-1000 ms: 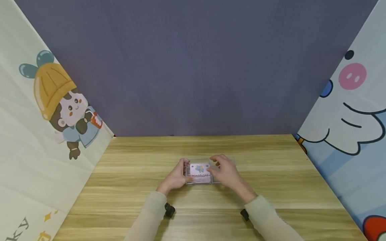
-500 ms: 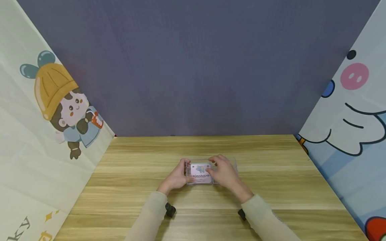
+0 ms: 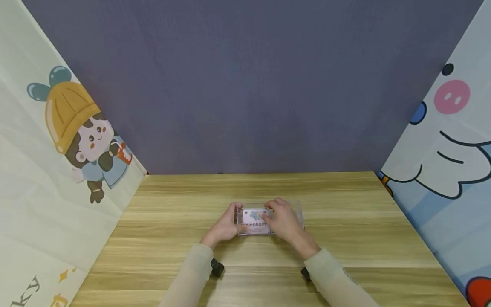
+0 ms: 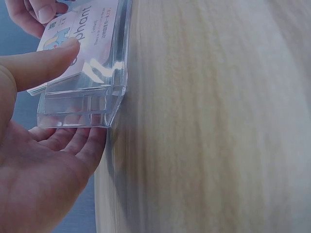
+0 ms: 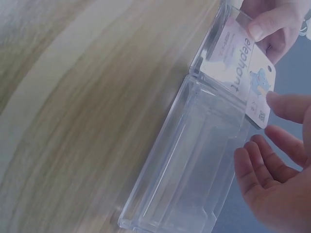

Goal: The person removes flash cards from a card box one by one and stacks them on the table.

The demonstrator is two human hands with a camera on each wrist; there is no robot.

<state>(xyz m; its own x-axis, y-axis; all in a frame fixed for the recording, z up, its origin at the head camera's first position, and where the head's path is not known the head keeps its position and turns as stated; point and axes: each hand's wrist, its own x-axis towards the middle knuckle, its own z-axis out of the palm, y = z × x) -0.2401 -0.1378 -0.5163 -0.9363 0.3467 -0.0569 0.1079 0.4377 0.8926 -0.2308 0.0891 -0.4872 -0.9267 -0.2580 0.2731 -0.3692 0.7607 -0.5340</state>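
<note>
Pale pink, round-cornered elephant card (image 3: 255, 221) in a clear plastic case (image 5: 189, 145)

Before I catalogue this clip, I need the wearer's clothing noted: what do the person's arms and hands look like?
Long, pale cream sleeves cover both arms, the left sleeve and the right sleeve. Small black devices sit at the wrists, a left device and a right device. The left hand and right hand are bare; no gloves or rings show.
</note>
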